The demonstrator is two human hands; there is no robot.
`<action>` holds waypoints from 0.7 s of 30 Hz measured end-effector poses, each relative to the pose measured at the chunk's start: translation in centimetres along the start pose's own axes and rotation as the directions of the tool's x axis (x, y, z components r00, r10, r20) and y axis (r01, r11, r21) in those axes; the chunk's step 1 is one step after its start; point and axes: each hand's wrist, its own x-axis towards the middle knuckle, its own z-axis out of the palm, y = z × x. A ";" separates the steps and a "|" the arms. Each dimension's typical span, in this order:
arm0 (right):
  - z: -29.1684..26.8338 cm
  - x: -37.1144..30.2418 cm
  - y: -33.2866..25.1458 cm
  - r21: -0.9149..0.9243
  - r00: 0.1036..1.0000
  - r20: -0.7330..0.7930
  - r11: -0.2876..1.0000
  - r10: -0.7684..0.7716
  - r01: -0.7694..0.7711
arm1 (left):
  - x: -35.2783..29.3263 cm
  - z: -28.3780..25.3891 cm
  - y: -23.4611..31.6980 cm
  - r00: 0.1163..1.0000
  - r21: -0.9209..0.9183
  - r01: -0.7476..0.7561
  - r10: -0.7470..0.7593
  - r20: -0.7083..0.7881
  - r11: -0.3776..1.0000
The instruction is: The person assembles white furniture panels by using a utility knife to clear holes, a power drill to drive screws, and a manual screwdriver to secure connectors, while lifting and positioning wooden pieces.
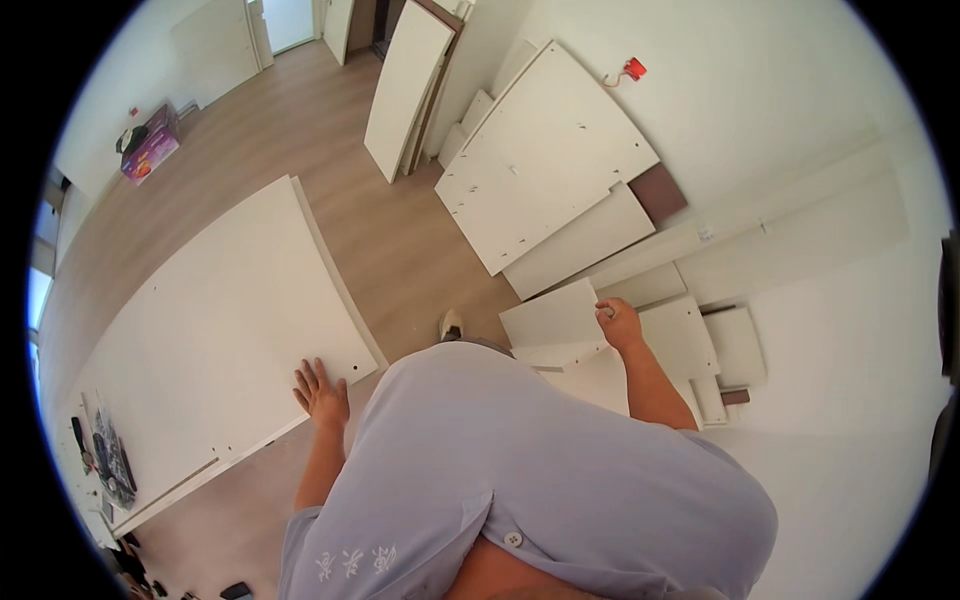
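Observation:
My left hand (322,393) lies with fingers spread on the near corner of a large white panel (230,310), beside a small dark hole. Out to the right is my right hand (619,324), its fingers curled together next to the edge of a smaller white panel (553,322). A small greyish spot shows between thumb and fingers; what they hold is too small to make out. More white boards (680,335) lean by the wall beyond that hand.
Drilled white panels (550,160) lean against the right wall, with a tall board stack (408,90) farther off. Tools and a plastic bag (113,465) rest at the large panel's left end. A purple box (152,148) stands far left on the wood floor (390,240).

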 end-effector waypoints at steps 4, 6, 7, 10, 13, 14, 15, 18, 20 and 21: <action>0.1 5.8 -0.6 0.016 0.997 0.019 0.997 -0.081 0.081 | 0.4 -0.5 1.1 0.998 0.014 0.027 -0.028 0.056 1.000; 0.7 9.4 0.2 0.001 0.998 0.021 0.998 -0.059 0.059 | 0.8 -2.0 3.0 0.988 0.008 0.098 -0.099 0.116 0.995; 0.9 11.2 0.7 -0.007 0.999 0.021 0.999 -0.047 0.047 | 1.3 -2.3 4.4 0.980 0.005 0.132 -0.132 0.146 0.991; 2.0 18.7 1.9 0.004 0.996 -0.007 0.997 -0.083 0.083 | 3.7 -2.9 7.0 0.968 -0.018 0.177 -0.170 0.186 0.984; 2.5 26.6 4.9 -0.060 0.989 -0.077 0.991 -0.125 0.121 | 7.3 -3.3 10.1 0.963 -0.022 0.188 -0.180 0.199 0.982; 2.4 29.5 6.2 -0.080 0.986 -0.127 0.991 -0.112 0.102 | 8.4 -3.6 11.1 0.959 -0.023 0.200 -0.191 0.208 0.980; 2.0 32.5 7.8 -0.105 0.980 -0.174 0.992 -0.092 0.075 | 9.6 -4.0 12.5 0.948 -0.030 0.231 -0.218 0.233 0.972; -0.9 41.9 9.8 -0.172 0.945 -0.324 0.985 -0.034 -0.023 | 12.3 -3.7 13.5 0.927 -0.036 0.280 -0.261 0.269 0.959; -3.1 46.7 9.2 -0.230 0.925 -0.379 0.966 0.020 -0.115 | 13.2 -3.8 13.4 0.893 -0.011 0.315 -0.293 0.342 0.949; -3.9 48.6 9.4 -0.248 0.915 -0.402 0.957 0.039 -0.150 | 13.8 -4.1 13.4 0.877 0.000 0.322 -0.299 0.375 0.947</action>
